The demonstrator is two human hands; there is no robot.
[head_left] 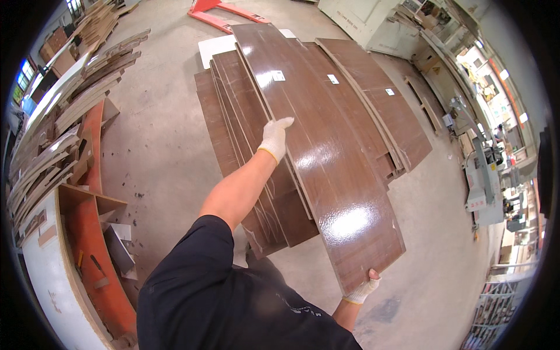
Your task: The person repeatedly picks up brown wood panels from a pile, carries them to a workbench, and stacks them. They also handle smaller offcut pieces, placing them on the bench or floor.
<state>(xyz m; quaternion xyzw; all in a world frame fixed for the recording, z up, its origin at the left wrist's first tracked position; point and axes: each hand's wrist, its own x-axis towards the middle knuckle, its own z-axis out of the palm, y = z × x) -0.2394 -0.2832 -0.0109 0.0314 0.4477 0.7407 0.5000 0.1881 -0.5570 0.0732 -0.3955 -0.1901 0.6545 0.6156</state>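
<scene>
A long, glossy brown wood-grain board (326, 157) lies lengthwise in front of me, with a small white label on its far part. My left hand (274, 139), in a white knit glove, grips its left long edge, thumb lying on the top face. At the near right end, my right hand (364, 289), also gloved, holds the board's short edge, its thumb on top and the other fingers hidden beneath. Under and beside this board are more brown boards (239, 111) in an uneven stack. Another labelled brown board (382, 87) lies to the right.
A red pallet jack (219, 13) stands beyond the stack. Wood offcuts (76, 116) pile up along the left, near an open white cabinet carcass (55, 280) with an orange-red panel. Grey machinery (481, 175) lines the right side. Concrete floor (157, 116) surrounds the stack.
</scene>
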